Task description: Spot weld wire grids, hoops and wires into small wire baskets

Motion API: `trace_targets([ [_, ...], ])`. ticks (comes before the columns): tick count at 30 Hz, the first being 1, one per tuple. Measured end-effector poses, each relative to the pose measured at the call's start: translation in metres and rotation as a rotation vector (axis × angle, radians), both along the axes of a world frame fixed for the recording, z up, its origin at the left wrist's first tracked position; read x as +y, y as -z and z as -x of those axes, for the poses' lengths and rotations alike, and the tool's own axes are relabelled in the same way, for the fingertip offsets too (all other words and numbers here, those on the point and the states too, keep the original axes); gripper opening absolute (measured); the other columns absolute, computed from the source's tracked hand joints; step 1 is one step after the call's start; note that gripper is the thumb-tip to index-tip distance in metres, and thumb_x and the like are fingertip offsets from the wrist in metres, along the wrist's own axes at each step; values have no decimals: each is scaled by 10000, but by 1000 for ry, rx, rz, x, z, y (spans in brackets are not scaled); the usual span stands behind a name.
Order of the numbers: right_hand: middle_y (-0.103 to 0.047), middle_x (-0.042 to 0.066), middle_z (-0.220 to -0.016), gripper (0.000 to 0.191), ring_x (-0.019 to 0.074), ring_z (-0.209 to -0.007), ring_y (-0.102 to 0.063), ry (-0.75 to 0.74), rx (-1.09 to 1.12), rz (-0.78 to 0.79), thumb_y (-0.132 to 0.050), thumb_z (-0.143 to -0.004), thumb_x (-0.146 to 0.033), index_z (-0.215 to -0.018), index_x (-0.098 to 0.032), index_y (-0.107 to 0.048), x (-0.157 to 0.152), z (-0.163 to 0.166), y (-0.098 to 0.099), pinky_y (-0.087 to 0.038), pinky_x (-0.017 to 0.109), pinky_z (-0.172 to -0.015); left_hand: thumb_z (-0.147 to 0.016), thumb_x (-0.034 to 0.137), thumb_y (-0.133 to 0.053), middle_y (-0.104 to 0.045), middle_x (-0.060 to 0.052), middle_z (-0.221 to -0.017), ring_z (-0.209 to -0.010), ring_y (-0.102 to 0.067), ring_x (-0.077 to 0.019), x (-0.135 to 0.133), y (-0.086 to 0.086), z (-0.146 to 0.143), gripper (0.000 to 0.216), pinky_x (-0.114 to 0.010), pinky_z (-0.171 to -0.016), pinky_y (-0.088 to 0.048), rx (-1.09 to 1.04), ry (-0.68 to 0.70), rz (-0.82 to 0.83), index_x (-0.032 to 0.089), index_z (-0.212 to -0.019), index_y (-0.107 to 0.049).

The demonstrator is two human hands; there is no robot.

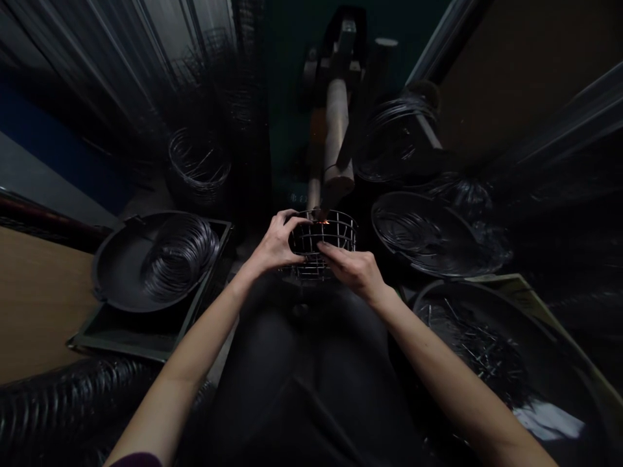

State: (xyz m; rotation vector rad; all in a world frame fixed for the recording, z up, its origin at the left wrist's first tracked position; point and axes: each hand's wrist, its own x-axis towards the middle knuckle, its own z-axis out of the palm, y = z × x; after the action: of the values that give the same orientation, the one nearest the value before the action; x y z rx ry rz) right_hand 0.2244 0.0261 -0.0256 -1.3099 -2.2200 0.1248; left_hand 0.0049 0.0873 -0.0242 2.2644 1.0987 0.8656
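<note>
Round steel-wire basket (324,240) at centre, gripped by both hands, wood-handled lever (335,130) sparking at rim. Left hand (275,243): fingers curled over rim. Right hand (353,269): fingers clamped on wires. Glossy wire coil (178,259) in black pan (114,272) left.

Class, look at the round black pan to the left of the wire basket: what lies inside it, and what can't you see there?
Inside the round black pan lies a coil of thin wire, on the pan's right side. The coil covers that part of the pan's floor, so whatever is beneath it cannot be seen.
</note>
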Motion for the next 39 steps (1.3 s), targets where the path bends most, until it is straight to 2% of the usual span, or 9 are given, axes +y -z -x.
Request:
trace_targets([
  [6, -685, 30, -1237, 322, 190, -1064, -681, 128, 86, 2, -500, -974, -354, -1233, -265, -669, -15, -4, -8, -568, 307, -898, -545, 299, -866, -459, -101, -1295, -1266, -483, -307, 2, -4, -1, 760, -463, -1101, -424, 2, -21, 7, 220, -1242, -575],
  [11, -688, 68, -937, 281, 175, -776, -648, 306, 117, -84, -517, -956, -416, -918, -224, -718, -9, -8, -7, -515, 291, -712, -536, 334, -883, -467, -90, -1293, -1266, -482, -295, 18, -6, -3, 769, -462, -1103, -423, 0, -27, 12, 225, -1235, -582],
  [22, -617, 61, -870, 277, 154, -731, -557, 332, 95, -100, -509, -958, -403, -861, -195, -664, 20, -4, -10, -401, 257, -628, -518, 341, -906, -487, -89, -1264, -1249, -504, -281, 49, 0, 0, 779, -432, -1115, -417, -49, -2, 13, 212, -1222, -598],
  [27, -619, 50, -812, 223, 167, -707, -556, 342, 124, -67, -597, -901, -379, -807, -189, -666, 49, -2, -15, -407, 278, -634, -516, 329, -906, -523, -74, -1224, -1188, -539, -269, 65, -8, -6, 754, -439, -1084, -438, -33, -50, 18, 204, -1197, -609],
  [30, -651, 59, -844, 237, 172, -712, -575, 342, 141, -60, -587, -901, -397, -851, -188, -687, 49, -1, -21, -436, 291, -660, -550, 405, -894, -546, -85, -1219, -1186, -535, -271, 71, -5, -6, 748, -447, -1080, -433, -45, -32, -30, 190, -1200, -595],
  [33, -693, 80, -983, 270, 191, -814, -634, 347, 173, -83, -560, -912, -407, -1021, -204, -699, 16, -29, -17, -487, 312, -749, -527, 492, -897, -489, -117, -1365, -1320, -437, -332, 72, 11, 5, 946, -509, -1142, -345, -88, -34, -42, 226, -1338, -489],
  [35, -709, 89, -1043, 297, 220, -929, -661, 436, 161, -50, -541, -909, -417, -1055, -209, -695, -27, -72, 1, -502, 343, -844, -509, 549, -892, -381, -147, -1486, -1416, -326, -366, 68, 28, 18, 1122, -539, -1183, -265, -158, -26, 17, 246, -1445, -353],
  [37, -723, 114, -1042, 283, 254, -962, -678, 658, 93, 96, -532, -882, -397, -991, -197, -700, -80, -127, 31, -509, 377, -882, -519, 593, -872, -279, -179, -1552, -1462, -254, -379, 61, 49, 31, 1216, -556, -1192, -234, -249, -14, 144, 243, -1495, -238],
  [39, -733, 152, -978, 266, 298, -900, -698, 934, -89, 435, -531, -843, -365, -941, -188, -703, -132, -181, 67, -530, 411, -825, -530, 615, -856, -249, -208, -1561, -1470, -245, -386, 53, 69, 38, 1258, -578, -1173, -257, -352, -15, 296, 240, -1511, -164],
])
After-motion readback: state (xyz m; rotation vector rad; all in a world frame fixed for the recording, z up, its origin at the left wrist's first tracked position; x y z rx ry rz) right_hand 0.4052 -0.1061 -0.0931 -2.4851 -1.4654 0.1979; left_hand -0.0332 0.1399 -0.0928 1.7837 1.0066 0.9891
